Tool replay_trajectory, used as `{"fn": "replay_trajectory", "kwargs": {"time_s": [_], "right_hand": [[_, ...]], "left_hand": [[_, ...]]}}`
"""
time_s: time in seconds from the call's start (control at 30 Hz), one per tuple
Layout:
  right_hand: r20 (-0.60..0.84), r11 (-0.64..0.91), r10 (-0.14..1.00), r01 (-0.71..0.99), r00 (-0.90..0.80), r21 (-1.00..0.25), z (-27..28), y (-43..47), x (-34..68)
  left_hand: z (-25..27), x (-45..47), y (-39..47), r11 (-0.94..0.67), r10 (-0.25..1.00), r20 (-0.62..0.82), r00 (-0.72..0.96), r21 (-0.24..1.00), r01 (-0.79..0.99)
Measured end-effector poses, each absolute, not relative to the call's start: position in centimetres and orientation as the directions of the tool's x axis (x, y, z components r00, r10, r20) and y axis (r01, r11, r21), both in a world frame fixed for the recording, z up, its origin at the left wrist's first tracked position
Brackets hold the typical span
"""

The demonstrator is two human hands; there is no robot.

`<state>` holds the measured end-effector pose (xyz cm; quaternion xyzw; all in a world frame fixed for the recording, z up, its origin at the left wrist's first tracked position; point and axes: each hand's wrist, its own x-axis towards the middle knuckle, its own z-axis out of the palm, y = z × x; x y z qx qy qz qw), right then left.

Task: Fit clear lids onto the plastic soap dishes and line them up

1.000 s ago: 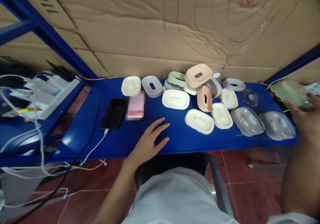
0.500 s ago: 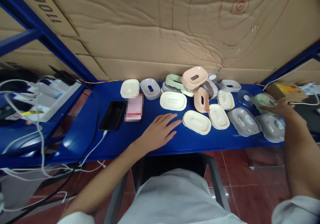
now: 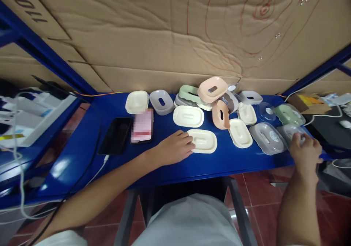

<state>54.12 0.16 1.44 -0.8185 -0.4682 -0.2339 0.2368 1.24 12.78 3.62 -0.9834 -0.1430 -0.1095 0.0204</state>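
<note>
Cream oval plastic tray [image 3: 205,142], low and rounded at the ends, lies flat on the blue glossy tabletop [image 3: 164,171] in front of the seated person; the left hand [image 3: 175,148] lies over its left end, fingers bent and close together, seemingly touching the rim – whether the thumb is tucked beneath, I cannot tell. At the far right, the right hand [image 3: 305,149] covers much of a grey plastic box with a clear lid [image 3: 285,130], its fingers bent and a little apart; whether they grip or merely rest is hidden.

To handle the tray well, I would take its end by the rim, thumb opposite fingers, and keep it level; the smooth top probably offers little drag, so a light touch should do. For the box, a grasp low on the sides looks safer than one on the lid alone – it might come away.

The front edge runs near the tray, with a strip of blue between; the right hand works close to the tabletop's right end, so mind that corner. Leftward, blue surface stretches to the pink-screened phone [image 3: 142,125]; rightward, a second cream oval tray [image 3: 240,133] sits near, limiting any slide.
</note>
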Motion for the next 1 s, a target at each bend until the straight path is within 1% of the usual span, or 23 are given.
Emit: {"fn": "replay_trajectory", "kwargs": {"time_s": [0.07,0.1,0.13,0.17,0.2,0.23,0.27,0.3,0.33,0.37,0.4,0.43,0.5,0.57,0.6,0.63,0.7,0.73,0.8,0.83,0.87,0.93,1.0], "right_hand": [[0.713,-0.52,0.494,0.826,0.498,-0.217,3.0,2.3,50.9],[0.754,-0.494,0.458,0.84,0.471,-0.225,4.0,3.5,48.6],[0.743,-0.365,0.546,0.908,0.387,-0.204,5.0,4.6,45.9],[0.657,-0.158,0.709,0.966,0.256,-0.205,5.8,5.9,43.1],[0.519,0.031,0.849,0.971,0.099,-0.236,6.5,7.1,40.2],[0.4,0.146,0.916,0.957,-0.036,-0.249,6.9,8.3,37.6],[0.322,0.185,0.94,0.961,-0.112,-0.207,7.2,9.5,35.3],[0.238,0.193,0.959,0.968,-0.152,-0.158,7.4,10.6,33.5],[0.16,0.175,0.975,0.976,-0.154,-0.126,7.5,11.5,32.3],[0.107,0.151,0.984,0.982,-0.14,-0.113,7.6,12.2,31.7],[0.074,0.132,0.99,0.981,-0.123,-0.142,7.7,12.7,31.6],[0.07,0.119,0.992,0.971,-0.107,-0.209,7.9,12.8,32.0],[0.126,0.117,0.99,0.903,-0.071,-0.414,8.6,12.4,33.7],[0.203,0.123,0.979,0.745,0.017,-0.656,9.2,11.7,35.6],[0.21,0.116,0.975,0.635,0.075,-0.764,9.4,11.5,36.4],[0.186,0.094,0.974,0.519,0.127,-0.849,9.5,11.4,36.8],[0.043,-0.01,0.987,0.33,0.153,-0.944,9.1,11.6,36.7],[-0.056,-0.086,0.992,0.278,0.117,-0.957,8.7,11.8,36.1],[-0.226,-0.212,0.974,0.256,-0.028,-0.943,7.6,12.3,34.4],[-0.271,-0.234,0.957,0.277,-0.104,-0.932,7.0,12.5,33.4],[-0.279,-0.219,0.947,0.316,-0.16,-0.923,6.4,12.6,32.5],[-0.202,-0.093,0.959,0.451,-0.198,-0.888,5.3,12.5,30.9],[-0.031,0.099,0.98,0.618,-0.196,-0.78,4.7,12.0,30.0]], "left_hand": [[3.6,0.7,12.8,-0.954,0.296,0.215,0.931,0.022,0.298],[3.5,0.5,12.8,-0.951,0.307,0.212,0.928,0.036,0.307],[3.4,0.3,12.9,-0.948,0.318,0.209,0.925,0.049,0.315],[3.2,0.1,12.9,-0.943,0.332,0.21,0.92,0.062,0.326],[3.1,0.0,12.9,-0.938,0.346,0.211,0.914,0.075,0.338],[2.9,-0.1,12.9,-0.934,0.358,0.215,0.909,0.087,0.348],[2.8,-0.2,12.8,-0.93,0.367,0.22,0.904,0.097,0.354],[2.7,-0.3,12.8,-0.927,0.374,0.224,0.9,0.104,0.359],[2.7,-0.4,12.7,-0.926,0.377,0.229,0.897,0.108,0.362],[2.7,-0.4,12.5,-0.925,0.379,0.232,0.896,0.106,0.364],[2.8,-0.5,12.4,-0.928,0.373,0.235,0.897,0.097,0.361],[2.8,-0.6,12.3,-0.932,0.363,0.241,0.9,0.081,0.354],[3.0,-0.7,12.1,-0.941,0.334,0.257,0.907,0.035,0.337],[3.3,-0.7,12.0,-0.948,0.303,0.286,0.909,-0.011,0.319],[3.4,-0.7,12.0,-0.949,0.291,0.305,0.907,-0.031,0.314],[3.5,-0.8,12.1,-0.949,0.28,0.325,0.903,-0.048,0.311],[3.9,-0.8,12.2,-0.95,0.252,0.365,0.896,-0.082,0.3],[4.1,-0.8,12.2,-0.95,0.236,0.391,0.89,-0.1,0.296],[4.4,-0.8,12.2,-0.947,0.208,0.441,0.873,-0.133,0.293],[4.5,-0.8,12.2,-0.944,0.202,0.455,0.867,-0.144,0.296],[4.5,-0.8,12.2,-0.942,0.205,0.457,0.865,-0.147,0.301],[4.4,-0.9,12.3,-0.942,0.237,0.434,0.869,-0.117,0.315],[4.1,-1.0,12.4,-0.943,0.28,0.407,0.869,-0.054,0.329]]}}
